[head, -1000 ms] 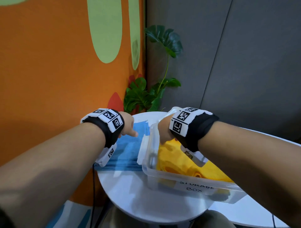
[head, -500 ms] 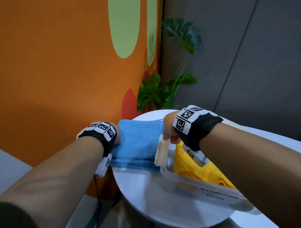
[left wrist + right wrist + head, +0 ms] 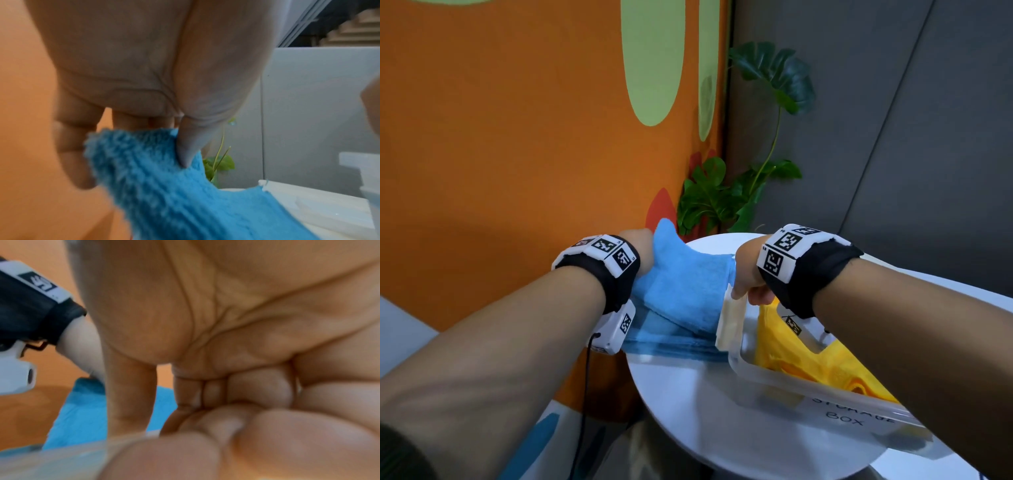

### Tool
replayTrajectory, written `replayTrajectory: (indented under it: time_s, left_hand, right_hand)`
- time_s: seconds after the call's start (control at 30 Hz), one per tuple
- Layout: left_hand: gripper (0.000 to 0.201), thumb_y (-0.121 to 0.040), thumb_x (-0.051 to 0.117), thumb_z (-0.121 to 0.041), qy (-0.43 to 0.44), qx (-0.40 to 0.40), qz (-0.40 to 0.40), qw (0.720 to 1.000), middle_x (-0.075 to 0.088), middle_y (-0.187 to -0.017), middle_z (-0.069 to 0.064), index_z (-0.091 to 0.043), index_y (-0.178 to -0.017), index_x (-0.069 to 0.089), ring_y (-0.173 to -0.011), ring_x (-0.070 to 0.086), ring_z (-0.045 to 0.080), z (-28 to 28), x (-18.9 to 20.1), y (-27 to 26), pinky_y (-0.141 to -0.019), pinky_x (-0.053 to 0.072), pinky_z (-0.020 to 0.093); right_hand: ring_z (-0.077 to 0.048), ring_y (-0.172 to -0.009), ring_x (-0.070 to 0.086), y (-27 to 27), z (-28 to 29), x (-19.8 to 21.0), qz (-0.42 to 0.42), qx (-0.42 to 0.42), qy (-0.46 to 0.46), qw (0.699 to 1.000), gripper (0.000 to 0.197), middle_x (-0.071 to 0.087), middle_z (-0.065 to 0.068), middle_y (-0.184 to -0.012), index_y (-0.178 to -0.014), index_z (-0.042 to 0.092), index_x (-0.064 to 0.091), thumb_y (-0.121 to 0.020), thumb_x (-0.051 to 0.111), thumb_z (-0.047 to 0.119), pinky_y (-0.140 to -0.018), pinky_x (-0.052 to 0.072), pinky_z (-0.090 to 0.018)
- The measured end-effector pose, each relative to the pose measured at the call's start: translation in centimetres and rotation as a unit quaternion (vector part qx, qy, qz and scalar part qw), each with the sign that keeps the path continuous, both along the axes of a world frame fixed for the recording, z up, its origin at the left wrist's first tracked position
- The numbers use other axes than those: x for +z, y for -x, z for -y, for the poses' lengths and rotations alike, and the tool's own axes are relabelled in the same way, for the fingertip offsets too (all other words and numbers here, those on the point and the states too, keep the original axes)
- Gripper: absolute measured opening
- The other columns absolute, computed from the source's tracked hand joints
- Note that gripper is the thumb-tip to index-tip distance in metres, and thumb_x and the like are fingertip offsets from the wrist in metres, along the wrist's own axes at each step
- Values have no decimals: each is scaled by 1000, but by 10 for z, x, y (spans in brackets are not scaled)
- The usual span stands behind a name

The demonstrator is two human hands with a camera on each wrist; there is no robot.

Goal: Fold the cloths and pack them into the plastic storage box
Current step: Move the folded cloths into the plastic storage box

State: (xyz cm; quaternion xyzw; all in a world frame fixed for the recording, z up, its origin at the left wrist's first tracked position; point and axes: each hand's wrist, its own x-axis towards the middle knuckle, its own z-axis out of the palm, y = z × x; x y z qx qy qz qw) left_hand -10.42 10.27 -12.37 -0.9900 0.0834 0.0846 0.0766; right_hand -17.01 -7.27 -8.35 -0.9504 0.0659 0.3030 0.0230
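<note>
Round white table (image 3: 688, 404) bearing clear storage box (image 3: 784, 377) at right, yellow cloth (image 3: 835, 363) inside. Blue cloth (image 3: 685, 294) folded, lying on table just left of box, touching its end. Left hand (image 3: 640, 246) pinching far-left corner of blue cloth, thumb (image 3: 187, 146) pressed into pile, corner raised. Right hand (image 3: 748, 270) curled, gripping box's left rim at cream handle (image 3: 729, 322). Versus half a second earlier: blue cloth flat then, corner now lifted; left hand further forward.
</note>
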Motion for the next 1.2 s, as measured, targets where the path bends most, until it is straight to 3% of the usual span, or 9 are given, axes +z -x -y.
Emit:
replayTrajectory:
  time_s: [0.13, 0.27, 0.4, 0.47, 0.6, 0.8, 0.97, 1.1, 1.2]
  left_hand:
    - [13, -95, 45, -12, 112, -47, 86, 989, 55, -89, 9, -16, -107, 43, -76, 54, 27, 3, 32, 6, -56, 40, 35]
    - [10, -96, 47, -18, 158, -127, 149, 968, 53, -80, 4, -21, -106, 46, -76, 55, 27, 12, 62, 18, -58, 41, 35]
    - [12, -95, 47, -16, 183, -203, 194, 942, 56, -77, 3, -24, -104, 49, -73, 55, 27, 22, 86, 33, -59, 42, 36]
    - [14, -94, 46, -15, 186, -234, 216, 930, 55, -77, 0, -22, -106, 50, -73, 53, 26, 28, 96, 40, -58, 37, 34]
    - [16, -94, 47, -13, 190, -256, 241, 917, 54, -83, -2, -20, -108, 50, -78, 50, 24, 41, 113, 54, -62, 33, 32]
    - [28, -90, 58, -11, 149, -255, 212, 932, 57, -105, 4, -19, -116, 52, -98, 53, 25, 54, 132, 62, -74, 40, 34]
    - [12, -92, 58, -21, 178, -221, 218, 934, 55, -90, 1, -19, -103, 53, -85, 52, 23, 70, 141, 69, -68, 35, 31]
    - [8, -95, 55, -23, 224, -215, 202, 929, 49, -81, -3, -19, -96, 47, -78, 47, 19, 89, 144, 84, -66, 33, 30]
    - [12, -95, 55, -20, 273, -218, 165, 923, 58, -93, 1, -15, -106, 52, -79, 59, 22, 103, 145, 93, -66, 48, 35]
  right_hand:
    - [-14, -59, 48, 13, 2, 5, 63, 58, 57, 995, 36, 56, -1, -75, -80, 9, 59, -93, 55, 43, -58, 39, -22]
    - [-26, -95, 52, 13, 10, 13, 248, -9, 53, 967, 54, 47, -7, -99, -96, 4, 45, -83, 62, 54, -79, 43, -35]
    - [-36, -108, 51, 13, 24, 28, 370, -104, -30, 923, 83, 36, -10, -128, -134, 18, 31, -71, 75, 50, -74, 39, -37]
    - [-34, -100, 55, 12, 35, 38, 378, -65, -20, 923, 63, 44, -9, -120, -129, 19, 43, -78, 70, 45, -71, 42, -34]
    - [-22, -67, 53, 22, 52, 56, 383, -17, 23, 923, 17, 55, -1, -74, -96, 13, 65, -87, 57, 25, -50, 34, -24]
    - [-28, -84, 50, 57, 82, 79, 484, -89, -83, 867, 23, 56, -12, -101, -112, 9, 49, -92, 49, 21, -68, 38, -30]
    - [-26, -80, 45, 83, 101, 92, 521, -147, -152, 827, 28, 54, -14, -104, -121, 6, 41, -94, 42, 13, -68, 35, -29]
    - [-26, -83, 47, 96, 120, 94, 509, -188, -158, 825, 31, 49, -10, -101, -125, 6, 37, -95, 41, 10, -69, 36, -31]
    - [-29, -93, 52, 103, 130, 96, 476, -220, -138, 840, 34, 52, -14, -112, -127, 4, 37, -94, 43, 9, -77, 46, -37]
